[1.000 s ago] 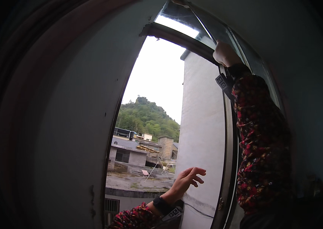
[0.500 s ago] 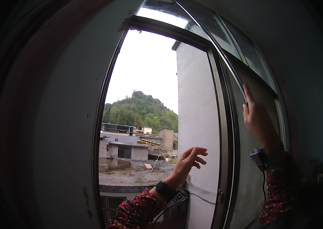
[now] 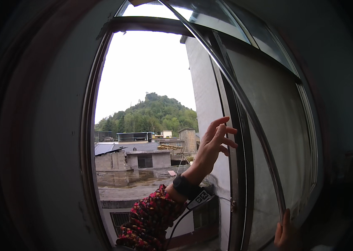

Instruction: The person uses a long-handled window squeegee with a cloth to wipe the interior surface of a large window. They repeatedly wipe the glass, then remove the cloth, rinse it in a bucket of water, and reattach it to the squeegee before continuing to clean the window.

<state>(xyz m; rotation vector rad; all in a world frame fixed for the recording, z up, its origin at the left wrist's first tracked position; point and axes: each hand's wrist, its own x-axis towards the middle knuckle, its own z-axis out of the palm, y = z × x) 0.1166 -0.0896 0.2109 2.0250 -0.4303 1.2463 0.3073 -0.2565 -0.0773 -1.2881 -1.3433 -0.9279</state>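
Right hand [image 3: 287, 236] grips pole [image 3: 243, 98] low; left hand [image 3: 212, 147], empty, loosely spread near window frame [image 3: 236, 184], could steady pole mid-length.

Dim interior wall [image 3: 55, 125], dark-framed window [image 3: 244, 167], bright white sky [image 3: 143, 67], wooded hill [image 3: 153, 113], low grey building [image 3: 159, 160], pale exterior wall [image 3: 201, 79]

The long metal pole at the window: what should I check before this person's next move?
1. Right hand's grip on the metal pole: ok, closed near its lower end.
2. Left hand's grip free: ok, open and holding nothing.
3. Left fingers clear of the window frame: cannot tell; they overlap it in view.
4. Pole's top end in sight: not ok, cut off by the picture's upper edge.
5. Wrist cable clear of the pole: ok, visible part hangs apart.
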